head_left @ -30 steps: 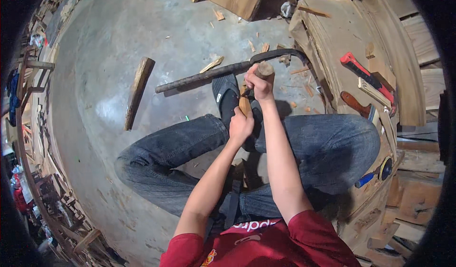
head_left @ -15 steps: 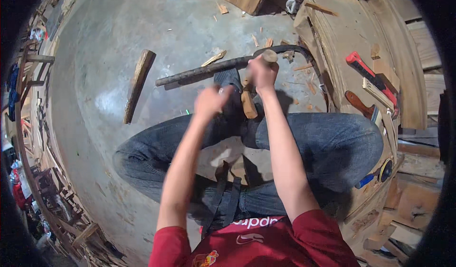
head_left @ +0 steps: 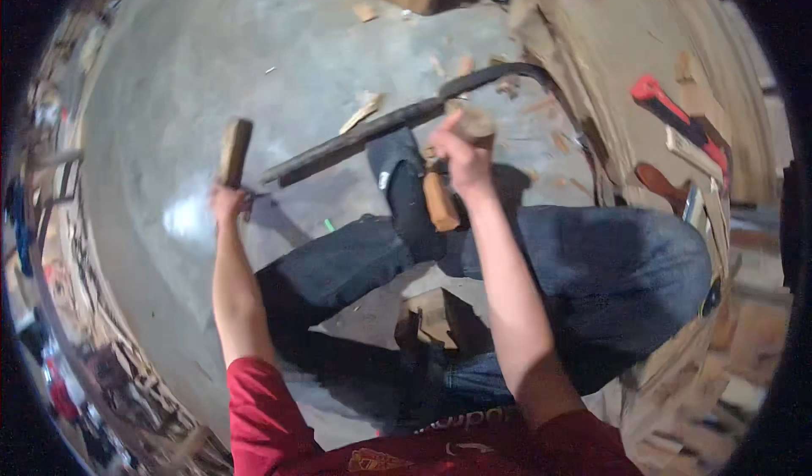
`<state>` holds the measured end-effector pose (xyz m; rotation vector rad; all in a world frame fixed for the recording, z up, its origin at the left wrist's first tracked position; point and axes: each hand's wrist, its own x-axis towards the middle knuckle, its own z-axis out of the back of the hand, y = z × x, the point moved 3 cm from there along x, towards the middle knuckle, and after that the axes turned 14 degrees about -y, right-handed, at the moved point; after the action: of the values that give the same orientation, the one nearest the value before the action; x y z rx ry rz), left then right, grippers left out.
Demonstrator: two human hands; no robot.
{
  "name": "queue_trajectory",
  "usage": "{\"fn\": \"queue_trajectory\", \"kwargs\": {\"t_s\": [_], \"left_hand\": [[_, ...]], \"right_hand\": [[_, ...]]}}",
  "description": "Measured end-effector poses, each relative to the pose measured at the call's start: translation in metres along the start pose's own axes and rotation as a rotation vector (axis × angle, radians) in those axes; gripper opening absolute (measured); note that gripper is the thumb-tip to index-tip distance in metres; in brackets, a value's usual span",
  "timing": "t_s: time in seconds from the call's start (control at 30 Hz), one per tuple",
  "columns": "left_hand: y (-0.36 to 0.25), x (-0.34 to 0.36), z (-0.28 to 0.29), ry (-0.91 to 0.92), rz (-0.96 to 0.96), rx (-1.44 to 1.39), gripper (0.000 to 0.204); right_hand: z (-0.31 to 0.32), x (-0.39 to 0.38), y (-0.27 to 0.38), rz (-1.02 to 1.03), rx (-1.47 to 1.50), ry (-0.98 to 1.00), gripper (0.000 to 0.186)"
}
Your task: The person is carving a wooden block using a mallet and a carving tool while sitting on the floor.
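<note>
My left hand (head_left: pixel 227 203) is closed around the lower end of a wooden stick (head_left: pixel 236 150), lifted at the left with its far end pointing away from me. Near the middle, my right hand (head_left: pixel 463 156) grips a piece of wood (head_left: pixel 475 126) whose pale, round end shows above the fingers; the index finger sticks out. Just below that hand is a tan wooden piece (head_left: pixel 441 203); blur hides whether the two are joined. A long dark bar (head_left: pixel 355 137), bent at its right end, lies across the floor beyond my foot.
My bent, jeans-clad legs (head_left: pixel 584 281) frame the space, with a wooden block (head_left: pixel 427 317) between them. At the right, a red-and-black handsaw (head_left: pixel 677 121) and a brown-handled tool (head_left: pixel 660 184) lie on planks. Wood chips (head_left: pixel 362 112) scatter the concrete floor (head_left: pixel 169 78).
My left hand has moved left from beside my foot and picked up the stick that lay on the floor. My right hand stays near the middle, its index finger now extended. The view has shifted.
</note>
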<state>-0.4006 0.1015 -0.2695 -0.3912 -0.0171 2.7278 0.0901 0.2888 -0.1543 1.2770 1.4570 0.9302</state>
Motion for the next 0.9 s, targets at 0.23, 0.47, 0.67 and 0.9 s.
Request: {"fn": "queue_trajectory", "kwargs": {"t_s": [0.23, 0.47, 0.67, 0.9], "left_hand": [[0.043, 0.04, -0.027, -0.371, -0.12, -0.037, 0.057], [0.022, 0.021, -0.043, -0.109, -0.217, -0.125, 0.052], [-0.055, -0.05, 0.085, -0.284, -0.149, -0.314, 0.042], [-0.178, -0.199, 0.21, -0.195, -0.609, -0.628, 0.063]], "right_hand": [[0.002, 0.007, 0.01, 0.104, -0.004, -0.033, 0.014], [0.001, 0.008, 0.011, 0.162, -0.009, -0.099, 0.013], [-0.004, 0.003, 0.015, 0.148, 0.002, -0.076, 0.012], [-0.01, 0.004, 0.007, 0.201, -0.105, 0.021, 0.014]]}}
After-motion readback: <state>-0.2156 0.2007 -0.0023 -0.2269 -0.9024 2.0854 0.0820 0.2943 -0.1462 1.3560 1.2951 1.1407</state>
